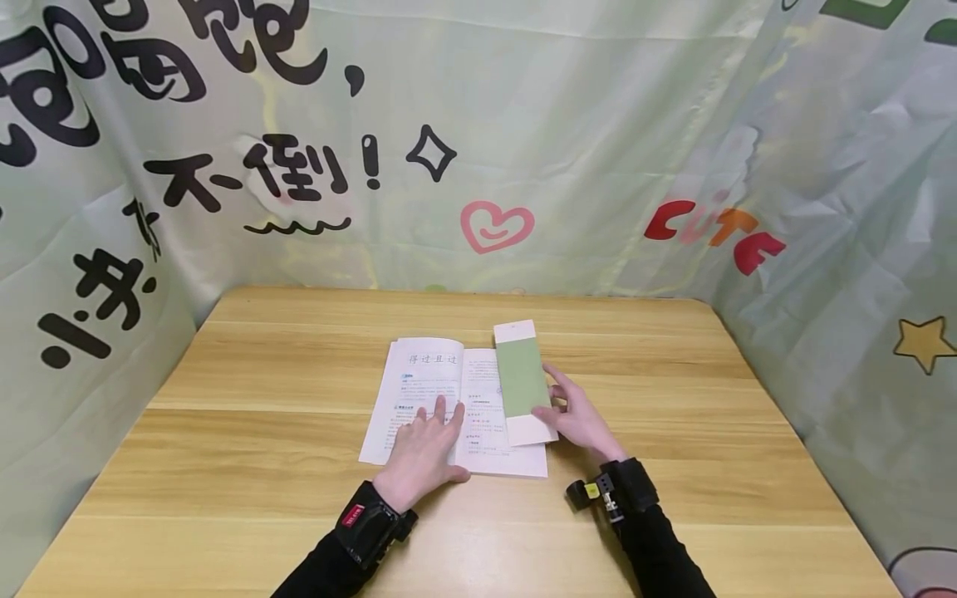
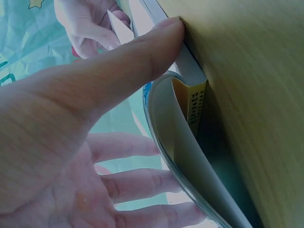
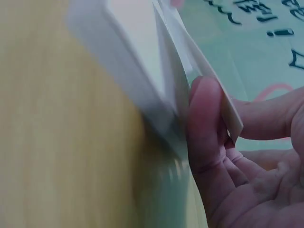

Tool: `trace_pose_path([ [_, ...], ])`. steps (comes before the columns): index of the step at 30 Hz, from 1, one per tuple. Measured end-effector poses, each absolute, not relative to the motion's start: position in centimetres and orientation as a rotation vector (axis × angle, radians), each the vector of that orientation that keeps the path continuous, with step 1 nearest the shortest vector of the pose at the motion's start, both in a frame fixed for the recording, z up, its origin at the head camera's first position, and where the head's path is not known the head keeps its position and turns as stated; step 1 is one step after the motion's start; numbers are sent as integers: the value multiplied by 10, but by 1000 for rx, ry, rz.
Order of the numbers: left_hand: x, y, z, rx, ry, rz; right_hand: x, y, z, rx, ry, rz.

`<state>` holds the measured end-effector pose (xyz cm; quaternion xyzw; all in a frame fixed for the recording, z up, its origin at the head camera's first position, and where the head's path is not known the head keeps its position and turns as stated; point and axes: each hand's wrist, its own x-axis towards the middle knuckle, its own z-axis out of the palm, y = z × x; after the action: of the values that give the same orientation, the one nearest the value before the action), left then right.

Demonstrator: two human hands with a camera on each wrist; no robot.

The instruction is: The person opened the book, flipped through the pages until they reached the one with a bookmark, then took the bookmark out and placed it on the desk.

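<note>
An open book (image 1: 484, 458) with printed pages lies on the table, its left page arching up from the spine. My left hand (image 1: 421, 455) rests on the left page with its fingers spread, the thumb by the lower edge. In the left wrist view that thumb (image 2: 142, 50) lies straight across the book's edge. My right hand (image 1: 586, 422) pinches a long green card (image 1: 523, 374) with white ends by its right side. The card overlaps the right page in the head view. Up close, the card's edge (image 3: 232, 118) sits between thumb and fingers.
The wooden table (image 1: 262, 357) reaches out on every side of the book. Printed cloth (image 1: 583, 124) with writing and drawings hangs along the back and both sides. Dark wrist straps (image 1: 631, 484) with small cameras sit on both arms.
</note>
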<state>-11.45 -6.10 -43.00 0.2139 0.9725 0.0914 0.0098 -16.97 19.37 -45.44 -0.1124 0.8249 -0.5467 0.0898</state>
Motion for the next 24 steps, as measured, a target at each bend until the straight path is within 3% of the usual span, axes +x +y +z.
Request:
trace_pose_path([
  [24, -114, -61, -430, 676, 3044, 272, -180, 244, -458, -128, 2553, -1634],
])
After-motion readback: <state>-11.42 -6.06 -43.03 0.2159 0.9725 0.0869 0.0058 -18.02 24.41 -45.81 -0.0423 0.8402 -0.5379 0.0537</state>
